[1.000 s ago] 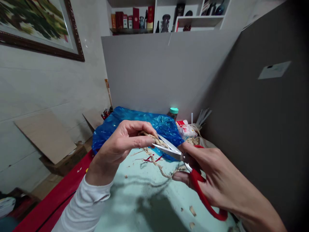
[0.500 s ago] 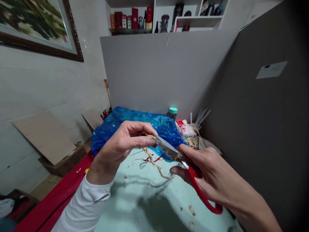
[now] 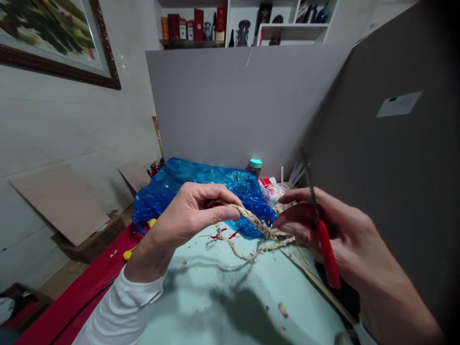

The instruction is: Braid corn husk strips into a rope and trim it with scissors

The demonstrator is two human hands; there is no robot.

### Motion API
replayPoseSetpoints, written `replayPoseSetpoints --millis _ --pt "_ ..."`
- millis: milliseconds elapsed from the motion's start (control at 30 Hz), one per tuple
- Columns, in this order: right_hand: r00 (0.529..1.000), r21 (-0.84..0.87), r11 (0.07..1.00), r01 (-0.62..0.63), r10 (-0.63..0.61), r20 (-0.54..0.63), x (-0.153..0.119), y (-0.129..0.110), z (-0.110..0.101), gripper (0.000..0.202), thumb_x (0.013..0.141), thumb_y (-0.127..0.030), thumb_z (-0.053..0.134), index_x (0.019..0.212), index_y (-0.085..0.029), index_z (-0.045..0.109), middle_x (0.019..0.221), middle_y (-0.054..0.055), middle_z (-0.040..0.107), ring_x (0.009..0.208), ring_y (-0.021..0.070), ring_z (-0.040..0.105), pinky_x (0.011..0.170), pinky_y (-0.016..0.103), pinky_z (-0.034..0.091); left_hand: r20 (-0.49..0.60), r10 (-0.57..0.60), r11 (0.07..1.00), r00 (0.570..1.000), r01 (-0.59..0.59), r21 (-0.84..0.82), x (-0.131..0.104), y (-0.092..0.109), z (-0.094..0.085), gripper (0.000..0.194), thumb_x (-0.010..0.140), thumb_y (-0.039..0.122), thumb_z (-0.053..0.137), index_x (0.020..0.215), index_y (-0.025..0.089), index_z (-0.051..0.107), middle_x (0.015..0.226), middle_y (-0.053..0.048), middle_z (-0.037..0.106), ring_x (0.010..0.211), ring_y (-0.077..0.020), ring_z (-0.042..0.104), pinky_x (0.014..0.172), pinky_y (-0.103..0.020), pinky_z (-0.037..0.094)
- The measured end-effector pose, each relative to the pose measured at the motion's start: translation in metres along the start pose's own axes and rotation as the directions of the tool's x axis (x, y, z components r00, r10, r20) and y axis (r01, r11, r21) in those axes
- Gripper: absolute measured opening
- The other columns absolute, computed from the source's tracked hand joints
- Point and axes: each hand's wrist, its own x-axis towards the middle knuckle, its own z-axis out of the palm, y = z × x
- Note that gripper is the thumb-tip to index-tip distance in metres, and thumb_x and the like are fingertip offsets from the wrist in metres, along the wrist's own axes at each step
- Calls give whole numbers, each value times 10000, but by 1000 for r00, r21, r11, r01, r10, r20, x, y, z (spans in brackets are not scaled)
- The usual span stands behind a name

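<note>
A braided straw cord (image 3: 256, 222) is pinched between the thumb and fingers of my left hand (image 3: 194, 211) and slants down to the right. A thinner twisted strand (image 3: 247, 258) loops below it above the pale green table. My right hand (image 3: 330, 225) holds scissors with red handles (image 3: 327, 254), their blades pointing up and slightly blurred. The thumb and forefinger of that hand are near the right end of the braid; whether they touch it I cannot tell.
A crumpled blue plastic bag (image 3: 172, 179) lies behind my hands, with a green-lidded jar (image 3: 255, 165) at its right. Straw scraps (image 3: 282, 310) dot the pale table (image 3: 201, 306). A grey partition (image 3: 230, 105) stands behind.
The scissors have come away from the braid near my left fingertips and turned upright. My right hand has moved right and up. My left hand still pinches the braid.
</note>
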Motion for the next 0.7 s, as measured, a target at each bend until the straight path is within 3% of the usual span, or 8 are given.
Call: replayPoseSetpoints --millis 100,167,267,400,500,700 --pt "997 305 950 -68 51 64 1 -4 9 422 749 -310 757 1113 -252 553 933 51 696 793 197 692 628 264 585 -4 43 995 999 -42 93 -1 2 5 45 778 176 713 784 162 755 758 -26 682 675 -114 593 583 -213 437" --pt "995 368 927 -67 37 88 1 -6 15 432 735 -280 770 1108 -252 553 993 60 682 780 178 691 619 245 591 -16 61 992 998 -59 109 -3 2 7 66 786 175 711 838 176 751 784 -15 697 691 -107 610 595 -195 456" --pt "999 317 948 -22 9 42 0 -7 17 357 745 -250 758 1056 -247 583 1025 54 654 753 148 677 617 216 589 -59 94 987 994 -86 133 -3 -1 8 117 791 190 713 907 189 728 828 -7 709 728 -113 637 636 -191 490" --pt "1000 233 972 -13 17 -16 -2 -8 7 250 782 -257 721 1001 -241 602 940 32 650 758 154 678 599 203 581 -118 219 939 969 -176 296 -1 -6 9 69 806 204 699 870 182 707 837 -7 703 766 -119 637 688 -199 497" --pt "1000 137 990 -15 17 -14 -4 -10 -2 234 785 -264 711 987 -212 606 872 38 673 714 167 679 558 212 563 -93 308 874 947 -243 420 0 -6 11 49 817 195 685 842 180 724 823 -18 707 754 -126 628 684 -217 484" --pt "996 -38 999 -31 28 -83 -9 -3 -12 217 809 -276 681 997 -209 594 873 38 697 714 167 672 558 218 530 62 209 854 976 -213 475 -1 -2 12 163 884 225 597 783 178 715 744 -16 685 668 -118 592 644 -224 439"
